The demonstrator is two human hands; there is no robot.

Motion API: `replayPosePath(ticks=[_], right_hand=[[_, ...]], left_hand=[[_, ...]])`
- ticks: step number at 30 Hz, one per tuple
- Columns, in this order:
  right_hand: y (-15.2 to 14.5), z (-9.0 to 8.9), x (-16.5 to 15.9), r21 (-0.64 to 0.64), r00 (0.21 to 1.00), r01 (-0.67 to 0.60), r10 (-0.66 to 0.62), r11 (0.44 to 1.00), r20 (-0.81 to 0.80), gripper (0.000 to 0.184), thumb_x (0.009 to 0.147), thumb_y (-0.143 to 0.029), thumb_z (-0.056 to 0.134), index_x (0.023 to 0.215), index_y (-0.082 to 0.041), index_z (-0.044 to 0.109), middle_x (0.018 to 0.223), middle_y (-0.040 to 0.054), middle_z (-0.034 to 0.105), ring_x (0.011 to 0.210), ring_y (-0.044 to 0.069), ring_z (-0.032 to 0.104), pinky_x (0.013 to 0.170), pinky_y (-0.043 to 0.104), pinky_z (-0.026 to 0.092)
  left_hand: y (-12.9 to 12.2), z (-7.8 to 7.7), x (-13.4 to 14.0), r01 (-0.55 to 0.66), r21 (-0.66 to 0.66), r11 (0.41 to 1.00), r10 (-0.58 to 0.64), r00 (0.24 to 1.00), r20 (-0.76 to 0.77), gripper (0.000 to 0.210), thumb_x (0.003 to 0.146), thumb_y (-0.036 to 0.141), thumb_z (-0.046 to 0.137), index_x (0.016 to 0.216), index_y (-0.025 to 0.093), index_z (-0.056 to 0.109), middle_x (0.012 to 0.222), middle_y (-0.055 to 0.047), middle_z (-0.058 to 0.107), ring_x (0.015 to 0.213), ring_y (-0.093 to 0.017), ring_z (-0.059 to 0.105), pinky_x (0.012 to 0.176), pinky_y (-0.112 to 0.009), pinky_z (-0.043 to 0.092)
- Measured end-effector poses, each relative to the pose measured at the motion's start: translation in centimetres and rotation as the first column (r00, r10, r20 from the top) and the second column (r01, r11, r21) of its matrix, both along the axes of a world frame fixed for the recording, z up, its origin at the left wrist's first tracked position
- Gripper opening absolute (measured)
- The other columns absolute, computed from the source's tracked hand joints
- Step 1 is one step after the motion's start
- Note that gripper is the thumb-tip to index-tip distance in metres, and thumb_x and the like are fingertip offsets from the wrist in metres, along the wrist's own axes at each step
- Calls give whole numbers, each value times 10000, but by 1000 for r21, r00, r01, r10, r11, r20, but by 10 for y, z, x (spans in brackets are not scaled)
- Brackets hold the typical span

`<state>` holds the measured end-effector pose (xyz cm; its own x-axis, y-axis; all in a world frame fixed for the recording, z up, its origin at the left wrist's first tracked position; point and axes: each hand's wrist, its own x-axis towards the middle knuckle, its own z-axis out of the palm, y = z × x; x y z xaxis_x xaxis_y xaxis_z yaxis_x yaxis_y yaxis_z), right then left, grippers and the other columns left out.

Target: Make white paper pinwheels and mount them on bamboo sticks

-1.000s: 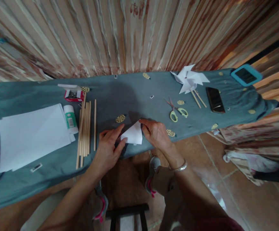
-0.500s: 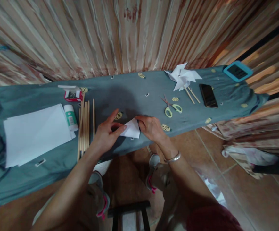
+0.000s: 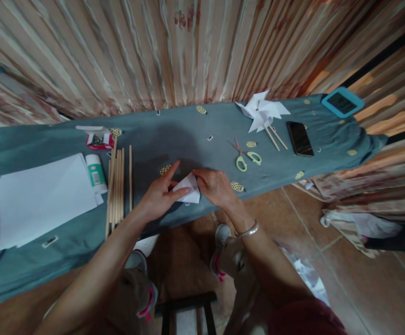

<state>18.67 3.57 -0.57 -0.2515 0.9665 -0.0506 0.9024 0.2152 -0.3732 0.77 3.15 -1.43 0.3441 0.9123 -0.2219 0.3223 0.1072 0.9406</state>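
A small folded piece of white paper (image 3: 192, 191) lies at the front edge of the cloth-covered table, between my two hands. My left hand (image 3: 160, 193) has it from the left, thumb across its face and index finger pointing away; the other fingers are partly hidden. At the paper's top corner, the bent fingers of my right hand (image 3: 216, 186) pinch it. Scissors (image 3: 243, 154) with light green handles lie with blades apart, beyond my right hand. Several wooden sticks (image 3: 117, 186) rest left of my left hand, with a single stick (image 3: 130, 177) beside them.
Left of the sticks are a glue stick (image 3: 96, 174) and a stack of white paper (image 3: 45, 200). An open red box (image 3: 99, 140) of small metal pieces sits behind them. White paper pinwheels (image 3: 263, 111), a phone (image 3: 300, 138) and a blue-framed device (image 3: 342, 101) are at the right.
My left thumb has slid a little further over the folded paper, towards my right hand. The right hand keeps its pinch at the corner. The whole view has shifted slightly.
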Motion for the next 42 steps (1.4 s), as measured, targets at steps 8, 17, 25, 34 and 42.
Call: replayPosePath(ticks=[8, 17, 25, 34, 42], right_hand=[[0, -1, 1, -19, 1000, -12, 12, 1000, 10, 348, 900, -182, 402, 1123, -225, 665, 991, 62, 743, 887, 214, 689, 738, 285, 478], [1, 7, 3, -76, 999, -47, 49, 996, 25, 372, 909, -184, 389, 1188, -220, 632, 1086, 55, 724, 977, 205, 676, 801, 269, 469], [0, 4, 3, -78, 999, -39, 41, 996, 20, 381, 916, -189, 390, 1216, -217, 622, 1141, 49, 707, 1026, 206, 668, 861, 281, 477], [1, 5, 6, -80, 996, -82, 85, 993, 41, 387, 923, -173, 379, 1234, -211, 608, 1124, 60, 713, 1010, 205, 677, 859, 290, 499], [0, 3, 6, -52, 996, -85, 86, 995, 17, 389, 929, -175, 372, 1240, -190, 606, 1186, 65, 685, 1073, 195, 651, 949, 301, 478]], left_hand=[[-12, -10, 5, 89, 136, 987, -82, 995, -54, 776, 814, 384, 578, 1481, 191, 230, 1054, -83, 694, 792, -192, 644, 699, -315, 508], [-16, -7, 7, 220, 276, 936, -152, 957, -248, 608, 829, 295, 543, 1411, 200, 398, 1310, -75, 598, 1150, -237, 553, 1073, -437, 330], [-15, 6, -15, 221, 344, 913, -108, 942, -317, 504, 859, 347, 550, 1325, 160, 502, 1154, -86, 683, 1012, -221, 631, 904, -393, 499], [-49, 8, 15, 512, 659, 551, 12, 784, -620, 348, 914, 205, 466, 1222, 86, 576, 1313, -157, 582, 1312, -283, 436, 1092, -513, 353], [-59, -10, 18, 544, 625, 560, 38, 737, -675, 460, 870, 273, 569, 1261, 37, 521, 1330, -212, 554, 1279, -313, 478, 1108, -538, 319]])
